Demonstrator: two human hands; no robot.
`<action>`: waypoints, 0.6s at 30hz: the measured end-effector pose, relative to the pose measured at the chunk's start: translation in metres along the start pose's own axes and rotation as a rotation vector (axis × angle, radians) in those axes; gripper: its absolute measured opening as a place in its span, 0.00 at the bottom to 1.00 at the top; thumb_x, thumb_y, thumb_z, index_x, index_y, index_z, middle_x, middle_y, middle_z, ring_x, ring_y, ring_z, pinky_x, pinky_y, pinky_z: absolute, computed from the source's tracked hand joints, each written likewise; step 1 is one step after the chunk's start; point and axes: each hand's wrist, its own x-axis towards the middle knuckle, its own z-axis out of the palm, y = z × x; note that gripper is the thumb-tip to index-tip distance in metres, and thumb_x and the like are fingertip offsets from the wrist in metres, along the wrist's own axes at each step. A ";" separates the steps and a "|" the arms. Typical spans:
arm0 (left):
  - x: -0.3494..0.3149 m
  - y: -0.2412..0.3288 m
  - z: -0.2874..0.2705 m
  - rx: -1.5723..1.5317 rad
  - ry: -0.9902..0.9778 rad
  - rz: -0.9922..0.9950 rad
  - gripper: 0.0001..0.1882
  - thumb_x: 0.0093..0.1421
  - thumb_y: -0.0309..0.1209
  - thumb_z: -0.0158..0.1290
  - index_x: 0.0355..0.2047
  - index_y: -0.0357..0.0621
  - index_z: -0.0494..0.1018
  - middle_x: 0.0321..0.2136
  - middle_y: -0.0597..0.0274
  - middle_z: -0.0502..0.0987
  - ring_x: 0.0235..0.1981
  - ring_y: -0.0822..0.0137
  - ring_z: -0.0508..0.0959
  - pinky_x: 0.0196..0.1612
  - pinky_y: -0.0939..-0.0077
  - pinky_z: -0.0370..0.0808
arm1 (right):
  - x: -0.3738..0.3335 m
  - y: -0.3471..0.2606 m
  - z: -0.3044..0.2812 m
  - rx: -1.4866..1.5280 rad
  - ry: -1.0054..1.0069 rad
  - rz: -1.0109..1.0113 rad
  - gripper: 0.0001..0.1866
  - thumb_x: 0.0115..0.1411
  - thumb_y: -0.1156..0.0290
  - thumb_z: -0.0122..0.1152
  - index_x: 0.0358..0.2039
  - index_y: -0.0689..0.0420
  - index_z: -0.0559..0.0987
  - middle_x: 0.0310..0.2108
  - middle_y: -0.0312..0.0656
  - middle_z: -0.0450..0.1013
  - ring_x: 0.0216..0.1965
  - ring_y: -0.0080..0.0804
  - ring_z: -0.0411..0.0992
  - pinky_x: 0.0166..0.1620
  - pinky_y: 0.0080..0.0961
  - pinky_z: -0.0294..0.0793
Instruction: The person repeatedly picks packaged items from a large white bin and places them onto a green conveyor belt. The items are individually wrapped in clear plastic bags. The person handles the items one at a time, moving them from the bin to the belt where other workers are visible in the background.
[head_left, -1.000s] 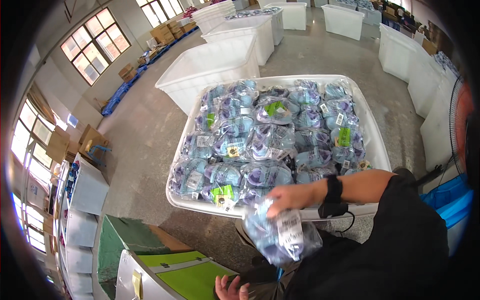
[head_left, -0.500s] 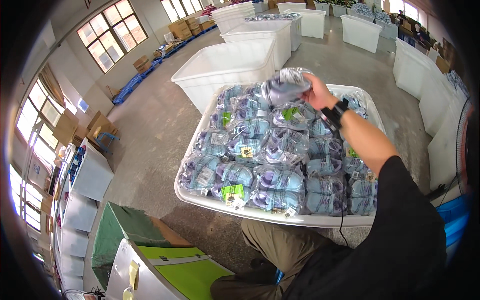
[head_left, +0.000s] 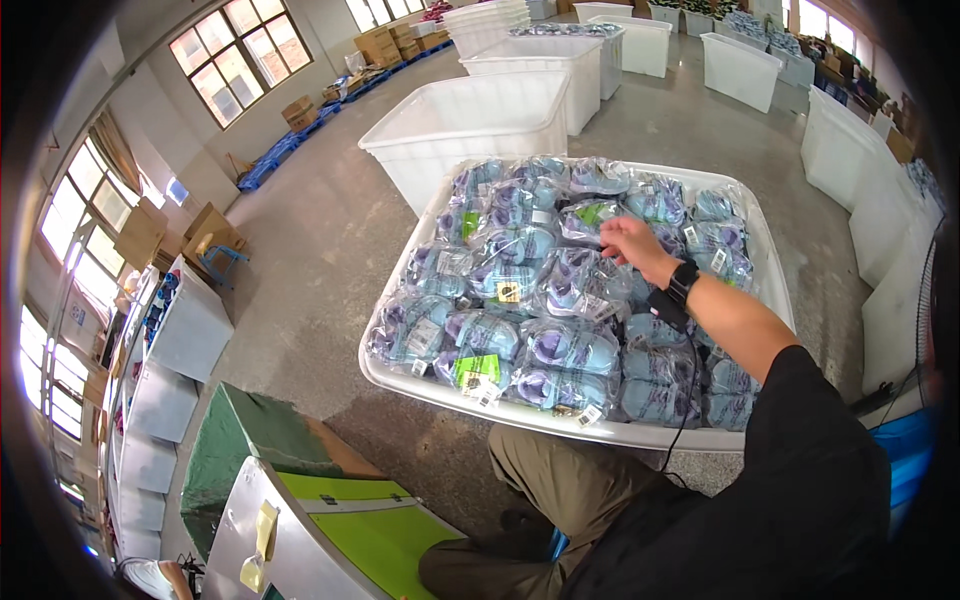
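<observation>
My right hand [head_left: 636,250], with a black band on the wrist, hovers over or touches clear-bagged shoes [head_left: 588,220] bearing a bright green label. Its fingers are loosely bent and apart, and nothing shows in them. The bagged shoes are light blue and purple, packed in rows in a large white plastic tub [head_left: 470,402]. At the far edge of the load lies a bagged pair [head_left: 600,177], a little beyond the hand. Several bags carry white, yellow or green tags. My left hand is out of view.
An open white bin [head_left: 470,110] stands just beyond the tub, with more bins behind and along the right [head_left: 850,165]. A silver-and-lime case [head_left: 375,540] and a green box [head_left: 250,440] sit at lower left. A person's arm [head_left: 175,578] shows at bottom left.
The bagged pair in my right hand was let go onto the far edge of the load. The empty hand has come back nearer, and the view has shifted slightly.
</observation>
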 end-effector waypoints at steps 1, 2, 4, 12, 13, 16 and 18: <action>0.001 0.000 0.000 -0.011 0.013 0.000 0.20 0.71 0.22 0.57 0.62 0.35 0.73 0.51 0.57 0.80 0.48 0.67 0.80 0.48 0.74 0.79 | -0.009 -0.007 0.007 -0.021 -0.069 -0.003 0.12 0.69 0.62 0.61 0.43 0.57 0.82 0.33 0.33 0.78 0.34 0.21 0.79 0.33 0.21 0.77; 0.003 0.001 0.001 -0.024 -0.008 0.001 0.20 0.71 0.22 0.56 0.62 0.35 0.73 0.51 0.57 0.80 0.47 0.67 0.81 0.48 0.74 0.79 | -0.020 -0.013 0.012 -0.046 -0.151 0.008 0.12 0.70 0.61 0.61 0.42 0.56 0.82 0.33 0.32 0.79 0.33 0.19 0.78 0.34 0.20 0.76; 0.006 0.001 0.003 -0.058 -0.003 -0.022 0.20 0.72 0.22 0.56 0.62 0.35 0.73 0.51 0.57 0.81 0.47 0.67 0.81 0.47 0.74 0.79 | -0.040 -0.022 0.023 -0.045 -0.299 -0.014 0.11 0.71 0.61 0.61 0.41 0.56 0.82 0.32 0.32 0.79 0.33 0.18 0.77 0.34 0.19 0.76; -0.012 0.001 -0.018 -0.269 -0.004 -0.058 0.17 0.71 0.23 0.58 0.59 0.34 0.75 0.47 0.59 0.83 0.46 0.71 0.83 0.47 0.77 0.81 | -0.155 -0.006 0.094 -0.195 -0.819 -0.085 0.09 0.68 0.68 0.63 0.41 0.61 0.82 0.31 0.35 0.79 0.31 0.20 0.76 0.36 0.20 0.74; -0.017 0.001 -0.031 -0.252 0.018 -0.038 0.17 0.71 0.23 0.58 0.58 0.34 0.75 0.47 0.60 0.83 0.46 0.72 0.83 0.47 0.78 0.81 | -0.168 -0.003 0.100 -0.201 -0.876 -0.098 0.09 0.67 0.69 0.64 0.41 0.61 0.82 0.31 0.35 0.79 0.33 0.20 0.77 0.37 0.20 0.75; -0.025 -0.013 -0.079 -0.277 0.200 -0.049 0.17 0.70 0.22 0.58 0.58 0.33 0.75 0.48 0.61 0.82 0.46 0.73 0.82 0.49 0.78 0.79 | -0.200 0.001 0.111 -0.332 -0.989 -0.100 0.08 0.63 0.76 0.63 0.42 0.64 0.81 0.31 0.37 0.79 0.34 0.22 0.79 0.41 0.23 0.78; -0.031 -0.030 -0.115 -0.115 0.421 -0.036 0.20 0.67 0.23 0.60 0.59 0.33 0.76 0.48 0.59 0.82 0.50 0.70 0.80 0.51 0.76 0.78 | -0.210 -0.002 0.122 -0.279 -1.041 -0.152 0.09 0.61 0.80 0.63 0.43 0.65 0.81 0.30 0.38 0.79 0.33 0.22 0.79 0.41 0.22 0.78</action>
